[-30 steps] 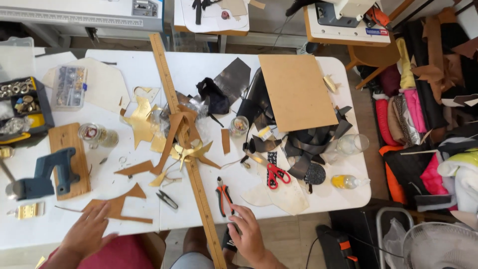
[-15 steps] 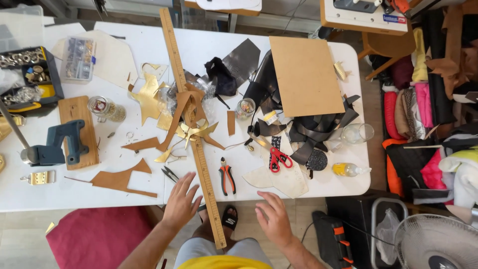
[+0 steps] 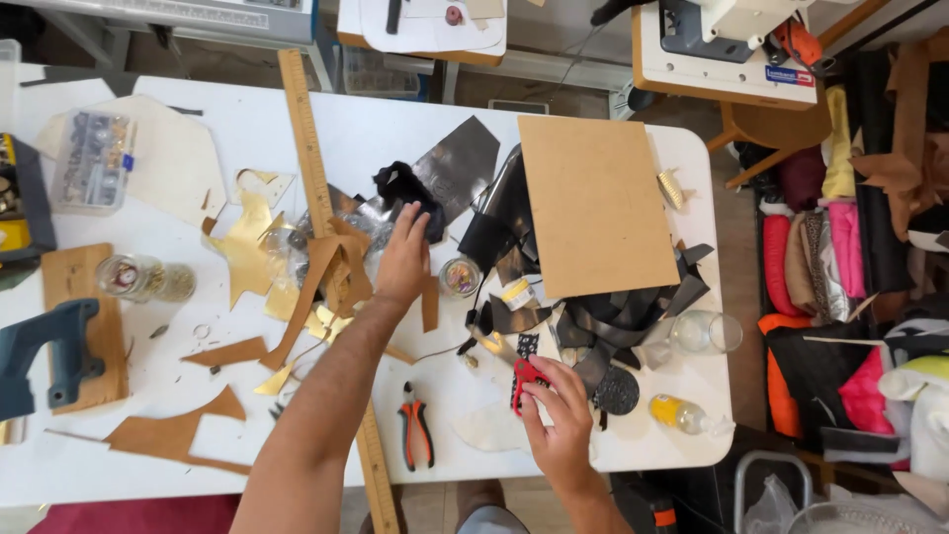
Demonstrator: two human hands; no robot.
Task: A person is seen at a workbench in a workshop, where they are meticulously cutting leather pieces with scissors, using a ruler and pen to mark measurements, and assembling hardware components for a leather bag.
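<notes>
My left hand stretches out over the middle of the white table, fingers apart and holding nothing. Its fingertips are close to a crumpled black piece and a grey metallic sheet. It hovers over brown leather strips beside a long wooden ruler. My right hand is near the front edge, its fingers closed on the red-handled scissors, which lie against black scraps.
Orange-handled pliers lie between my arms. A brown board covers the right side, with gold cutouts, a small jar, a glass and a yellow bottle around. A blue tool sits at left.
My left hand has gone from the table's near edge forward to the middle. My right hand has moved up from the edge onto the red scissors. The view has come closer.
</notes>
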